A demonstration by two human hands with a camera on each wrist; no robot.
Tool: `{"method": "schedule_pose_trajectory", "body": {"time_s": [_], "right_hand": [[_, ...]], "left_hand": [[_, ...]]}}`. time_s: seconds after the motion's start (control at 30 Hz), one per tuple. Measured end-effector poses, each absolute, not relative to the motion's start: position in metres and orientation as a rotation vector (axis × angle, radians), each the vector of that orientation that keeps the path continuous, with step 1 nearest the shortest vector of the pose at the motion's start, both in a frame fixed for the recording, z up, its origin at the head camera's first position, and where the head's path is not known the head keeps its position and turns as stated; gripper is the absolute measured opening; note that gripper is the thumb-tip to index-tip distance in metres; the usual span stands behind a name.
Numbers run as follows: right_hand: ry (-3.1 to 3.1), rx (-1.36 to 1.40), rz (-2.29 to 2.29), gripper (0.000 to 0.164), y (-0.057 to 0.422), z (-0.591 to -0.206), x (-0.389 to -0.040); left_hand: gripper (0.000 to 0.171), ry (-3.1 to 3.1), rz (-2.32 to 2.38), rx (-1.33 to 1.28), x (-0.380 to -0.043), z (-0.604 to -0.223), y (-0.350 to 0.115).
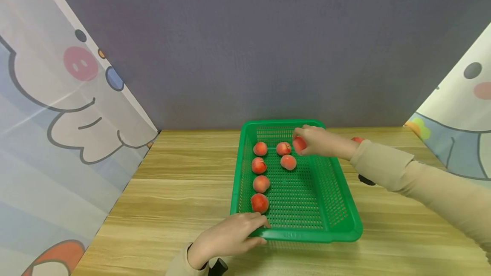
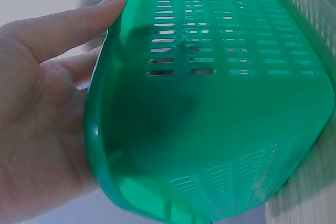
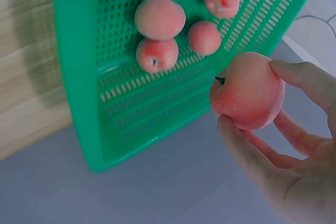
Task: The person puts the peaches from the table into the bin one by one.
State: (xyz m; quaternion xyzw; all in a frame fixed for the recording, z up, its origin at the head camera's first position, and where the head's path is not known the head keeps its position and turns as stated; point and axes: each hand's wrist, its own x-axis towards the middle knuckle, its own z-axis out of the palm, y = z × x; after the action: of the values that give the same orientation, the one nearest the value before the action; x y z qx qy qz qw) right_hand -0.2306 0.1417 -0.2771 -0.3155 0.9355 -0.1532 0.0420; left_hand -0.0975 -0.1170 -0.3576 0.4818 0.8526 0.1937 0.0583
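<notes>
A green plastic basket (image 1: 284, 236) with slotted sides stands on the table. My left hand (image 1: 232, 234) grips its near rim at the left corner; in the left wrist view the thumb and fingers (image 2: 79, 27) straddle that rim (image 2: 93, 129). Over the far right part of the basket, my right hand (image 1: 320, 141) holds a red peach (image 3: 249, 92) between thumb and fingertips, its dark stem showing. Several peaches (image 1: 261, 184) form a row along the basket's left side. Two others, a far peach (image 1: 284, 148) and a nearer peach (image 1: 288, 162), sit together in the middle.
Partly hidden behind the right forearm, another peach (image 1: 357, 139) shows to the right of the basket. The wooden table (image 1: 184, 199) meets a grey wall (image 1: 245, 54) at the back. Cartoon-printed sheets (image 1: 46, 110) border the left and right sides.
</notes>
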Motion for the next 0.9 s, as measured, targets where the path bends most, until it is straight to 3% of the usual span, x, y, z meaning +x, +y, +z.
{"method": "schedule_pose_trajectory", "body": {"time_s": [0.2,0.67,0.9], "right_hand": [[2.797,-0.96,-0.445,0.026,0.126,-0.285,-0.231],[2.655,-0.877,-0.544,0.037,0.106,-0.303,-0.23],[2.629,-0.818,-0.591,0.024,0.099,-0.311,-0.23]], "left_hand": [[0.02,2.58,0.589,1.46,-0.098,-0.358,-0.118],[0.019,2.592,0.575,1.488,-0.1,-0.358,-0.118],[0.02,2.587,0.571,1.478,-0.099,-0.358,-0.118]]}}
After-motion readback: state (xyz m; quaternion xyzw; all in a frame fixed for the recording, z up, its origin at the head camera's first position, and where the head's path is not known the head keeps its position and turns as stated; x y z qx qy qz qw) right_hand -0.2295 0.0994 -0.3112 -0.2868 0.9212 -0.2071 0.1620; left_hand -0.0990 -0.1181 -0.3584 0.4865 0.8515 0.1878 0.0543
